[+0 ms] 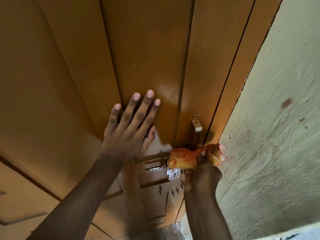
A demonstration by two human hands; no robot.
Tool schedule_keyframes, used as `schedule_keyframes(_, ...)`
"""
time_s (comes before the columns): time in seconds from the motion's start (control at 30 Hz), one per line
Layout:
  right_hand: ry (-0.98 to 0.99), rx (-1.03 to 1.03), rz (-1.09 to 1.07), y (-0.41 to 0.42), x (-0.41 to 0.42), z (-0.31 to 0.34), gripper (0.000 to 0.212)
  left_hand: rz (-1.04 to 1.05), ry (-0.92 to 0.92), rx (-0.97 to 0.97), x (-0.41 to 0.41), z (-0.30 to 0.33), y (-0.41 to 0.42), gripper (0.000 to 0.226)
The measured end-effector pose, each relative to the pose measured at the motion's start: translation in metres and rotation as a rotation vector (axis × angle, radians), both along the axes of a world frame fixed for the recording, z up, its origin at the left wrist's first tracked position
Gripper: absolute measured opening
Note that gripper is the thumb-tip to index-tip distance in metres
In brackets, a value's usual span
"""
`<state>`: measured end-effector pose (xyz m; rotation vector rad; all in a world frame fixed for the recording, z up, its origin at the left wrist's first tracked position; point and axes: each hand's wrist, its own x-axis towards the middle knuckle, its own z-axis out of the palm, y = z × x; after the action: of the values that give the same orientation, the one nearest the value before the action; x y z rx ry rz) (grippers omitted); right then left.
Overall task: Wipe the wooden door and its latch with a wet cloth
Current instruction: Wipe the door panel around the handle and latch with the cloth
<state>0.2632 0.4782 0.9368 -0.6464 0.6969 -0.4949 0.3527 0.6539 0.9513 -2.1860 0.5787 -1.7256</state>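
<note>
The brown wooden door [149, 49] fills most of the view, with a shiny damp patch above the latch. My left hand [129, 125] lies flat on the door, fingers spread. My right hand [202, 175] is closed around a bunched orange cloth [183, 159], which presses against the door at the right end of the metal sliding latch [155, 168]. The cloth hides the latch's right end. A small metal hasp plate [174, 174] hangs just below the cloth. A metal handle [197, 125] stands upright above the cloth near the door's edge.
A rough pale green wall [277, 135] with a few reddish stains borders the door frame on the right. Several small dark screws [173, 190] dot the door below the latch. More brown panelling [26, 196] runs off to the lower left.
</note>
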Motion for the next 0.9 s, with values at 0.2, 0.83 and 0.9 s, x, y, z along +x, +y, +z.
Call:
schedule_keyframes(0.2,0.077,0.021,0.021,-0.005,0.005,0.0,0.024,-0.014,-0.005,-0.004,0.001,0.001,0.0,0.072)
schedule_keyframes(0.83,0.169,-0.341,-0.089,0.019,0.003,-0.034,0.041,-0.012,-0.003,0.008,0.001,-0.001,0.002,0.072)
schedule_keyframes(0.9,0.136,-0.388,-0.131,0.012,0.008,-0.025,0.05,-0.01,-0.009,0.013,0.001,-0.001,0.001,0.072)
